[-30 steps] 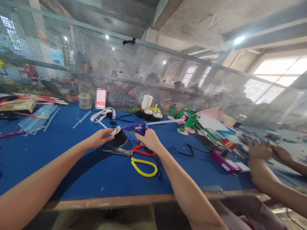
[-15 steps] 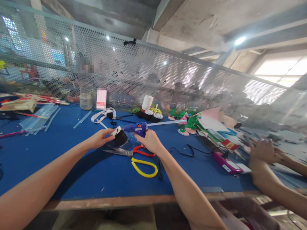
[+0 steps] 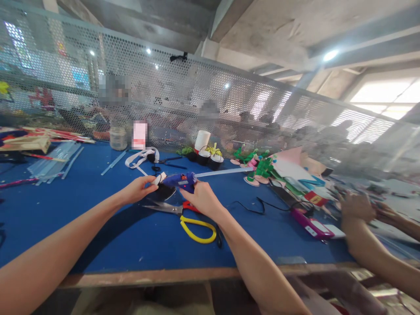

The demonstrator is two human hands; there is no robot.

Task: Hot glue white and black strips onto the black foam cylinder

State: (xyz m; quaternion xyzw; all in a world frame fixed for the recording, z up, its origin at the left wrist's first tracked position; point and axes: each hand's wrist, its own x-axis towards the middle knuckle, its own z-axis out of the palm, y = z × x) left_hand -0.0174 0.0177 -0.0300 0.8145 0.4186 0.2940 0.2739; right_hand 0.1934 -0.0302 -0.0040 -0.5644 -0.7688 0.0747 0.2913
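Blue cloth covers the workbench, and a mesh screen stands along its far edge, with other people dimly seen behind it. The person's right hand is closed around the grip of a blue glue gun, which points to the left; a clear glue stick comes out of its back toward the right. The left hand pinches a small black-and-white piece between thumb and fingers, and the gun's nozzle is touching or just beside this piece; I cannot tell which. I judge the piece to be light and a little soft, maybe foam or felt, so it can bend or slide easily; it is better to hold it at the edge, away from the hot tip. The gun looks light and stiff, made of plastic, and the handle is the safe place to hold it, because the nozzle and fresh glue may burn. Scissors with red and yellow handles lie on the cloth just under the right wrist. Behind the hands there are a white ribbon, a white roll and green craft pieces. At the right, a co-worker's hands are busy near a pink phone; they are blurred, so I cannot tell what they hold.
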